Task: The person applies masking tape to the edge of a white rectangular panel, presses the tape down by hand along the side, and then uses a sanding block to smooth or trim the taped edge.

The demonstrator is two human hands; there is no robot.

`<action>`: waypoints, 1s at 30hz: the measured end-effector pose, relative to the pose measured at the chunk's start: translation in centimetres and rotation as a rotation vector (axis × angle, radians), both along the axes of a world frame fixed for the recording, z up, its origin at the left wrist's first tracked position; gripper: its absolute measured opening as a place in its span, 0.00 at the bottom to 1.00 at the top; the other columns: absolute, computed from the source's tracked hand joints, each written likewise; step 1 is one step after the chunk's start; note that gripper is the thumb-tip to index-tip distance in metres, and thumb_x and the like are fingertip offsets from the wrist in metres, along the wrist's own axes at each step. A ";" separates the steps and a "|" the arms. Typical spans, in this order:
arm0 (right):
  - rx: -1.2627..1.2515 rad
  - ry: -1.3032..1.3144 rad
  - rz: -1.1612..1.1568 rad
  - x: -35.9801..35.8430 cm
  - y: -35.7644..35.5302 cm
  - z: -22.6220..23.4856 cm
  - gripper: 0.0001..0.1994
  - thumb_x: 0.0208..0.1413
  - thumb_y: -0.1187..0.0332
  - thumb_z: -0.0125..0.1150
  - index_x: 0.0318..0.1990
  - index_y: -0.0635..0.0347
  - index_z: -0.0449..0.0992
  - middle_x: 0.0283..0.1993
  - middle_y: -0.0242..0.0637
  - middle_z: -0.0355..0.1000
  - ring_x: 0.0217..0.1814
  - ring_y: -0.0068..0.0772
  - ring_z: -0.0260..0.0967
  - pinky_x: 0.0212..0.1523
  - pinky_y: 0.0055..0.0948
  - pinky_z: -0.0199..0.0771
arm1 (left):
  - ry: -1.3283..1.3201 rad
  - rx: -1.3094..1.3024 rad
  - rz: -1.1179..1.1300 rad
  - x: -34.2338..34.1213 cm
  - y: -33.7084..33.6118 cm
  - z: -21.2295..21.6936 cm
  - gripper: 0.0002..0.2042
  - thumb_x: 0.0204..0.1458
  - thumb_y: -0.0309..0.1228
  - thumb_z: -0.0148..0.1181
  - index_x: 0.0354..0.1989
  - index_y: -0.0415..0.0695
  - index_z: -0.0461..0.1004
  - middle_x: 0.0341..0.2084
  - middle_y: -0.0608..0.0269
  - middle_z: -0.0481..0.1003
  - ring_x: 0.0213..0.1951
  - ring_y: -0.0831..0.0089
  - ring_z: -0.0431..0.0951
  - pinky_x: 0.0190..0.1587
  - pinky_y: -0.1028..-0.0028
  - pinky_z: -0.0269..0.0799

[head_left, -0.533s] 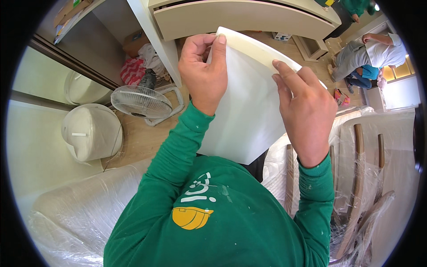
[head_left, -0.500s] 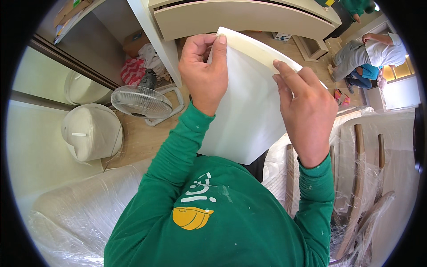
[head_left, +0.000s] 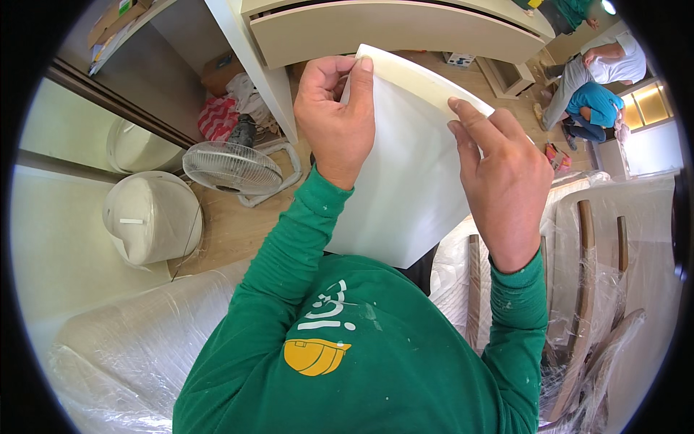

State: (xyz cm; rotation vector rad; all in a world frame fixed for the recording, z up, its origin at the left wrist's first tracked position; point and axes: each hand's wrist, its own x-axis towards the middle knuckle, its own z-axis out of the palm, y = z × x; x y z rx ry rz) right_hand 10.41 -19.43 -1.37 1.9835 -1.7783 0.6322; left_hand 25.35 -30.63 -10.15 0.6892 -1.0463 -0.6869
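A flat white square panel (head_left: 405, 181) is held up in front of my chest, tilted away from me. My left hand (head_left: 336, 116) grips its upper left corner, thumb on the near face. My right hand (head_left: 506, 177) holds its right edge, fingers spread along the upper rim. Both arms are in green sleeves. The panel's lower corner rests near my green shirt. Just beyond the panel's top edge hangs a cream cabinet unit (head_left: 390, 29).
A white floor fan (head_left: 231, 168) stands on the wooden floor to the left, beside a plastic-wrapped white appliance (head_left: 148, 217). Plastic-wrapped wooden chairs (head_left: 585, 289) are at the right, a wrapped sofa (head_left: 137, 347) lower left. Two people (head_left: 600, 87) crouch far right.
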 end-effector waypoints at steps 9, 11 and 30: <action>0.013 -0.014 0.002 -0.1 -0.1 0.0 0.12 0.57 0.66 0.70 0.49 0.47 0.86 0.29 0.34 0.69 0.27 0.39 0.74 0.26 0.38 0.72 | -0.031 0.008 0.026 0.0 0.0 0.0 0.09 0.62 0.28 0.69 0.41 0.36 0.76 0.31 0.63 0.82 0.30 0.84 0.76 0.34 0.81 0.72; 0.023 -0.023 -0.011 0.0 -0.1 0.0 0.12 0.58 0.66 0.71 0.50 0.46 0.86 0.30 0.34 0.70 0.27 0.39 0.73 0.27 0.37 0.71 | -0.037 0.006 0.031 0.0 -0.1 0.0 0.09 0.63 0.28 0.69 0.41 0.36 0.76 0.31 0.63 0.82 0.30 0.84 0.76 0.34 0.82 0.72; 0.023 -0.015 -0.007 -0.3 -0.1 0.0 0.13 0.58 0.66 0.70 0.50 0.47 0.86 0.29 0.34 0.69 0.27 0.37 0.74 0.26 0.37 0.71 | -0.048 0.002 0.019 -0.1 -0.1 0.1 0.08 0.63 0.28 0.68 0.40 0.36 0.76 0.32 0.62 0.82 0.31 0.83 0.77 0.34 0.81 0.72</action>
